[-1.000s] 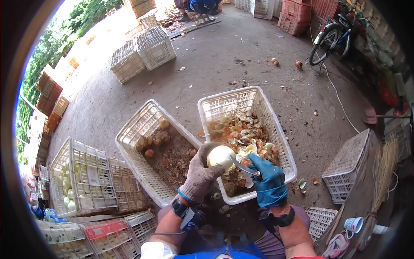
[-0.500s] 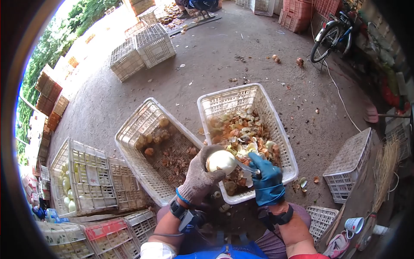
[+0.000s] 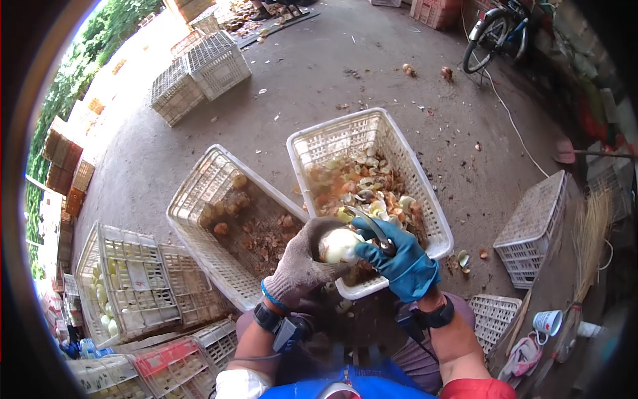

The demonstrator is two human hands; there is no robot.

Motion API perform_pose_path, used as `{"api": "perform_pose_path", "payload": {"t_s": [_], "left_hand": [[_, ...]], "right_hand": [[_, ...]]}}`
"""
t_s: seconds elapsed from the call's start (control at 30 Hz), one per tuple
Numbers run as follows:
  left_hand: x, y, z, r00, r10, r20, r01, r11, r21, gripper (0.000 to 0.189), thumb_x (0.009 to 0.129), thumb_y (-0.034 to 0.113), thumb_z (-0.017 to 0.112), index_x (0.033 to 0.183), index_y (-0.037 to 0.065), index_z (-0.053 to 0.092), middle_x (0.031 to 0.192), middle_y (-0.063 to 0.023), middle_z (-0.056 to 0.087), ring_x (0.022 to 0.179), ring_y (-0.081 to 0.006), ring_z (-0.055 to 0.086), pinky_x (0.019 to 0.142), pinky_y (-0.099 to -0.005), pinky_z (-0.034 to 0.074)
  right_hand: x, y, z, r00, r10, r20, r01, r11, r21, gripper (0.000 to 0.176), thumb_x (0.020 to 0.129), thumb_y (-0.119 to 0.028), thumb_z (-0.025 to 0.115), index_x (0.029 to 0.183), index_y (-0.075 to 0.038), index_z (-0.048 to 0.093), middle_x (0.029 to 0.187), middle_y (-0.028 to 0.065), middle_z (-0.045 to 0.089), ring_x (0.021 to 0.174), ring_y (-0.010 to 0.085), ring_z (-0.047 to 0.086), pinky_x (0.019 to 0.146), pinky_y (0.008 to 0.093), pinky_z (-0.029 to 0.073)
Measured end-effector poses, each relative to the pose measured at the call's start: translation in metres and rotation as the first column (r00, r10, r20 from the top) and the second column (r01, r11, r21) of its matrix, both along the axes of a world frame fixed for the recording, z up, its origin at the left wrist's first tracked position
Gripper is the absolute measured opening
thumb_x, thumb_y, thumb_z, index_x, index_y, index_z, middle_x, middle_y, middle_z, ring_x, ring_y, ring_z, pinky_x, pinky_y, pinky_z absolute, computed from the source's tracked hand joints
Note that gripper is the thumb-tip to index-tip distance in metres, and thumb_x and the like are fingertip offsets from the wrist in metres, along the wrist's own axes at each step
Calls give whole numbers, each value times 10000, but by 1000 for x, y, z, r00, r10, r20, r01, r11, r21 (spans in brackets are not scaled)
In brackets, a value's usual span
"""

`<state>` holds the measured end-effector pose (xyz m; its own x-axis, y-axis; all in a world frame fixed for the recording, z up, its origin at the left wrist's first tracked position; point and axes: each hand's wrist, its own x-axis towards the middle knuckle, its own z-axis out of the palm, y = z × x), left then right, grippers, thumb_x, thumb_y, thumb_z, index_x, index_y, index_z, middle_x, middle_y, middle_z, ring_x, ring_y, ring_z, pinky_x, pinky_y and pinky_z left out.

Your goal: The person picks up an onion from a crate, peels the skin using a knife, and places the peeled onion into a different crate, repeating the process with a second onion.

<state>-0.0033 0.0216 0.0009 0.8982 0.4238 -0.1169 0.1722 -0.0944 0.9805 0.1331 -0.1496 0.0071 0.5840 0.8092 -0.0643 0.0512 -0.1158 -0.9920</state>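
My left hand, in a greyish knit glove, is closed around a pale, mostly peeled onion. A brownish patch shows on the onion's left side. My right hand, in a blue rubber glove, grips a knife whose curved blade points up and to the left, above the onion. The right thumb rests against the onion's right side. Both hands are over the near end of a white crate holding onion skins and peel. Left of it, a second white crate holds several unpeeled onions and dry skins.
Slatted crates with pale onions stand at the left. An upturned white crate is at the right, near a straw broom and a white cup. Farther off are stacked crates and a bicycle.
The knife blade has swung from the onion's side to point up and away. My right hand has moved closer, its thumb now on the onion. The whole view has shifted slightly.
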Motion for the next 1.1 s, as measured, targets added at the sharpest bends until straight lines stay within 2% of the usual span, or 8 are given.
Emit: {"api": "perform_pose_path", "payload": {"t_s": [0.13,0.23,0.43,0.6,0.77,0.83,0.93,1.1], "left_hand": [[-2,-1,-4,990,-120,69,124,991,-52,671,775,133,884,1369,36,588,1278,-108,676,1176,-168,626,1033,-337,512],[3,-10,4,995,-5,99,28,971,-238,755,693,141,930,1357,27,588,1273,-87,662,1212,-168,610,1093,-350,478],[5,-20,-11,997,74,4,-74,997,38,718,721,134,883,1357,24,569,1257,-85,647,1170,-165,626,1044,-335,509],[5,-12,-7,995,98,-29,-101,910,-402,614,792,148,761,1343,-18,547,1254,-143,630,1150,-229,655,1031,-402,567],[6,-11,-17,966,245,85,-118,709,-696,595,827,145,653,1372,-39,500,1235,-161,633,1145,-286,677,1027,-449,592],[5,-9,-20,972,229,44,-160,792,-589,603,810,131,680,1365,-35,511,1225,-147,641,1143,-259,670,1011,-415,586],[9,-15,-12,975,222,-13,-209,892,-401,619,774,107,739,1342,-27,536,1207,-124,651,1122,-215,660,990,-364,564],[11,-20,-8,979,202,-3,-200,964,-177,649,705,72,816,1302,-11,576,1188,-96,660,1103,-176,642,992,-328,533]], "right_hand": [[-4,-3,-4,988,-83,127,84,996,-6,245,1007,-144,706,1210,-10,735,1018,91,749,925,159,691,847,300,552],[-5,-3,1,979,-130,157,136,990,-27,186,1006,-112,682,1148,-4,735,986,76,738,848,132,666,766,299,544],[-4,2,-26,950,-235,206,241,971,-2,151,992,-117,678,1080,-2,721,878,66,703,740,104,612,676,299,522],[20,0,-22,951,-295,93,309,919,-245,260,977,-275,754,983,-20,700,740,79,660,648,138,568,601,366,492],[6,-2,-12,969,-203,138,217,972,-94,284,963,-244,785,1127,-21,722,840,60,694,707,120,599,664,308,525],[-7,3,11,976,-177,127,174,984,34,315,971,-186,777,1234,-22,718,839,-5,659,735,66,574,692,255,519],[-11,3,1,966,-100,240,110,993,-32,398,954,-155,785,1316,-21,688,917,21,680,787,85,604,736,265,535],[-11,3,-9,932,-167,322,184,983,-21,145,933,-66,737,1051,10,700,958,99,715,808,133,662,734,297,544]]}}
